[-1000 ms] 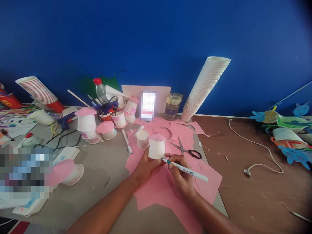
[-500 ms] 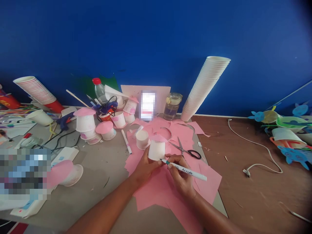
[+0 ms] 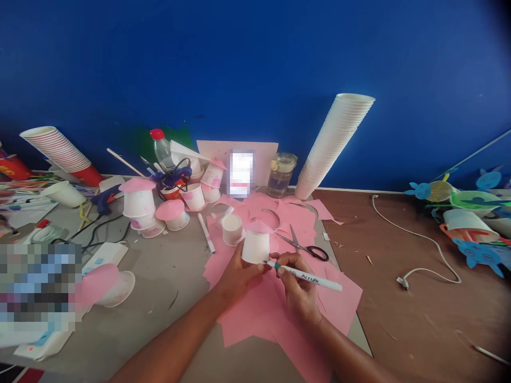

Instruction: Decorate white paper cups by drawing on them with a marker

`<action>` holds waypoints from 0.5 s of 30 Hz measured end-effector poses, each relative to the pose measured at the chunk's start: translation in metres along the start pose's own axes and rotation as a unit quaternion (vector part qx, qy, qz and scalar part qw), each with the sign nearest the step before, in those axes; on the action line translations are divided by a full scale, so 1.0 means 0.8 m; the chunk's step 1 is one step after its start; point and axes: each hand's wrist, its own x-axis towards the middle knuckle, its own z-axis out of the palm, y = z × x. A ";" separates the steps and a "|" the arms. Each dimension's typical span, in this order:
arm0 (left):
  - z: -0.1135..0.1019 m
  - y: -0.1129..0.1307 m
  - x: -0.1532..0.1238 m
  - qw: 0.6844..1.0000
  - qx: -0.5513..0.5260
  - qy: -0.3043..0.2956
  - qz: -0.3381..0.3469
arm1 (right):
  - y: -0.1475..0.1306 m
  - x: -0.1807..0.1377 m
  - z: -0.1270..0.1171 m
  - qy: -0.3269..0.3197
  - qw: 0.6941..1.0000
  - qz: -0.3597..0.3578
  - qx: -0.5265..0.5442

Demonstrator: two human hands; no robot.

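Observation:
My left hand [image 3: 237,274] is closed around the lower left side of a white paper cup [image 3: 256,248], which stands upside down with a pink paper piece [image 3: 258,227] on top. In my right hand [image 3: 297,282] is a white acrylic marker [image 3: 313,279] with a green collar. Its tip is at the lower right edge of the cup, near my left fingertips; whether it touches, I cannot tell. Beneath both hands lie overlapping pink paper sheets [image 3: 251,319]. A smaller white cup [image 3: 232,230] stands just behind the held cup, and black-handled scissors [image 3: 307,249] lie to its right.
Tall leaning cup stack [image 3: 335,146] and glass jar [image 3: 281,174] stand by the blue wall, beside a bright phone [image 3: 240,173]. Pink-topped cups [image 3: 138,205], a glue gun [image 3: 106,201] and a power strip [image 3: 101,255] are left. A white cable [image 3: 423,229] lies right.
The marker's back end has swung slightly right and its tip has shifted a little along the cup's lower edge. My left hand keeps its hold; the whole view has shifted slightly.

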 end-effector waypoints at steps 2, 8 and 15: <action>0.000 0.000 0.000 1.000 0.001 -0.002 -0.001 | -0.003 0.002 0.000 -0.007 1.000 -0.006 -0.017; -0.002 0.000 0.000 1.000 0.008 0.006 -0.004 | -0.005 0.004 0.002 0.008 0.997 -0.038 -0.066; -0.006 -0.002 0.000 1.000 0.012 0.005 -0.012 | -0.002 0.003 0.000 0.010 1.000 -0.017 -0.003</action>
